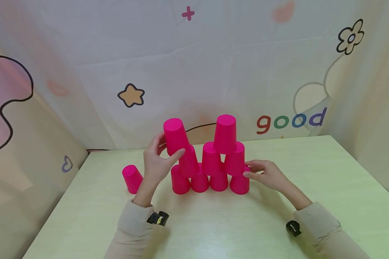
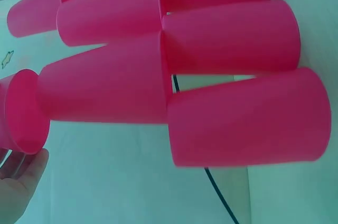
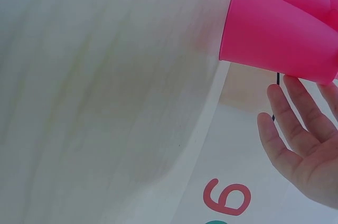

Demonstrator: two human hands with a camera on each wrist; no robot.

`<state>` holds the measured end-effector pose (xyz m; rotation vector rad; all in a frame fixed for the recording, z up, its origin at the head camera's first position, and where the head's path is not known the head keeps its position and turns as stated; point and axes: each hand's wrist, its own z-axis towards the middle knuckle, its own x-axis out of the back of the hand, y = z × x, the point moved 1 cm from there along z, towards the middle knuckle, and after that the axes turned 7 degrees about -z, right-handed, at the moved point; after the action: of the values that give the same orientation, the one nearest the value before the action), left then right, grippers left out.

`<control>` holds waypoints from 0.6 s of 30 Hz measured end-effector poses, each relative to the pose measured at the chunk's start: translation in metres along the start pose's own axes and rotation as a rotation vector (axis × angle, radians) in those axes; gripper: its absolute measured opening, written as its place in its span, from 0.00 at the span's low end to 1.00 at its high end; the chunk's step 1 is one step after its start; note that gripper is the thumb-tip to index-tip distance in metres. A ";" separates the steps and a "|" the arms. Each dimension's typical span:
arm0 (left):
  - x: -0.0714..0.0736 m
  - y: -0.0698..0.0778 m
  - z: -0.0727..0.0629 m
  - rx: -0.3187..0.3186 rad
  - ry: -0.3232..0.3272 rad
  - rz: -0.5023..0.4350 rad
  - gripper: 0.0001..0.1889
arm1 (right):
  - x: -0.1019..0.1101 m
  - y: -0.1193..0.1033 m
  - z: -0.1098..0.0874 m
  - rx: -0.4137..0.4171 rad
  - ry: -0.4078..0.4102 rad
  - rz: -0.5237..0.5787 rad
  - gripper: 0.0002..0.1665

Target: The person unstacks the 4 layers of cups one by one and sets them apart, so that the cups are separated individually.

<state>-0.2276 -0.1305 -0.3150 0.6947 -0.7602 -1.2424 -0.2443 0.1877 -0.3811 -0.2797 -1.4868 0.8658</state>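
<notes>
Your left fingers [image 1: 176, 157] hold a likely light cup [image 1: 176, 136] above the stack [image 1: 211, 158]; pinch near its rim; right fingers [image 1: 260, 165], relaxed, beside the stack.

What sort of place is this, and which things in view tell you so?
Probably a small indoor activity corner, perhaps for play or filming: a pale table, a creased backdrop printed with cartoon shapes, including a star, and stacked pink cups.
</notes>
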 end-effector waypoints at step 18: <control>0.039 -0.005 -0.002 0.029 0.088 0.044 0.32 | 0.000 0.001 0.000 -0.003 -0.006 0.006 0.27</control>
<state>-0.2229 -0.1696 -0.3156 0.7475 -0.7183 -1.1550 -0.2450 0.1884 -0.3816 -0.2842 -1.4932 0.8704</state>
